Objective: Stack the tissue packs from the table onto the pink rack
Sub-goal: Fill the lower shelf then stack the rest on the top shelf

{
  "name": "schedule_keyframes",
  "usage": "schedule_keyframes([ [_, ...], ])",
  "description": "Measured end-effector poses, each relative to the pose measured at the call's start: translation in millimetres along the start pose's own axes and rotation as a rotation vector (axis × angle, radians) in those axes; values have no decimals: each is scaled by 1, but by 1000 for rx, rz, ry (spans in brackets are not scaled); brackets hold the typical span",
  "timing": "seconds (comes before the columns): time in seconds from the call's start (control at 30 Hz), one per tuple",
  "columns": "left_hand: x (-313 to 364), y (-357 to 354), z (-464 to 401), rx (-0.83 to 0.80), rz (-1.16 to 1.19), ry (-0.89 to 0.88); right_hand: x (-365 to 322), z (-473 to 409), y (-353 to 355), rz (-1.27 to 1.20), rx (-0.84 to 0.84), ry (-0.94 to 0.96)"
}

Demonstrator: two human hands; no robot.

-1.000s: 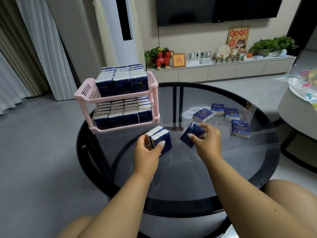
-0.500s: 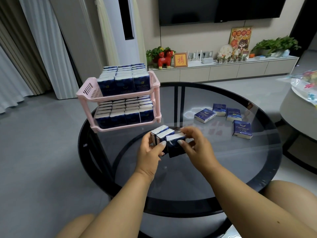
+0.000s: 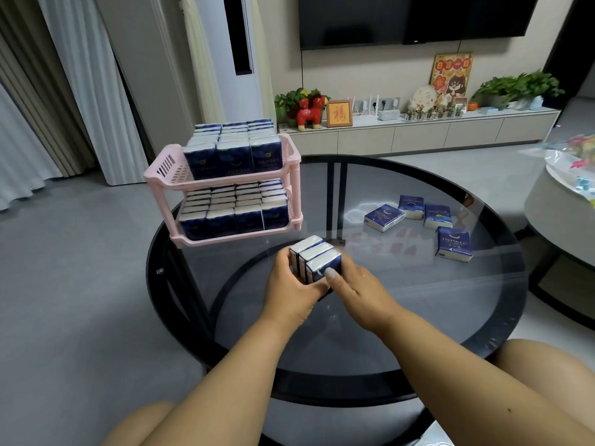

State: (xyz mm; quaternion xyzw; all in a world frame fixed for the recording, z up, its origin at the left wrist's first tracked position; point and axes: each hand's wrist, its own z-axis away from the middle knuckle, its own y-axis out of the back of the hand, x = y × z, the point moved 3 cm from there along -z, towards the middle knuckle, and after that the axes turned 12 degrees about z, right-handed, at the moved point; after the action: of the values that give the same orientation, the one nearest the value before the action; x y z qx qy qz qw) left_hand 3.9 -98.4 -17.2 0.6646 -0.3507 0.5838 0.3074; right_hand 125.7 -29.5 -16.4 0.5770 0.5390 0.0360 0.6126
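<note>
Three dark blue tissue packs (image 3: 317,256) stand pressed side by side as one bundle above the round glass table (image 3: 418,317). My left hand (image 3: 289,289) grips the bundle from the left and below. My right hand (image 3: 352,289) presses against its right side, thumb on the nearest pack. The two-tier pink rack (image 3: 161,177) stands at the table's far left, both shelves filled with rows of packs. Several loose packs (image 3: 383,217) lie flat on the glass at the right, the nearest one (image 3: 453,244) closest to the edge.
A grey round seat with a plastic bag (image 3: 570,169) on it stands right of the table. Behind are a low white TV cabinet (image 3: 418,133) with ornaments and plants, a tall air conditioner (image 3: 235,59) and curtains. My knees show below the table's near edge.
My right hand carried a third pack leftward and pushed it against the two in my left hand. Both hands now hold the three together.
</note>
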Motion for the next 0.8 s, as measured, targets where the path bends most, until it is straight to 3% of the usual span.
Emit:
schedule_keyframes([
  [0.23, 6, 14, -11, -72, -134, 12, -4, 1, 0, 45, -71, 1],
  [0.47, 14, 25, -22, -239, -339, 22, -4, -13, -4, -351, -173, -129],
  [0.8, 32, 47, -25, -293, -624, 13, -16, -22, -28, -373, -201, -137],
])
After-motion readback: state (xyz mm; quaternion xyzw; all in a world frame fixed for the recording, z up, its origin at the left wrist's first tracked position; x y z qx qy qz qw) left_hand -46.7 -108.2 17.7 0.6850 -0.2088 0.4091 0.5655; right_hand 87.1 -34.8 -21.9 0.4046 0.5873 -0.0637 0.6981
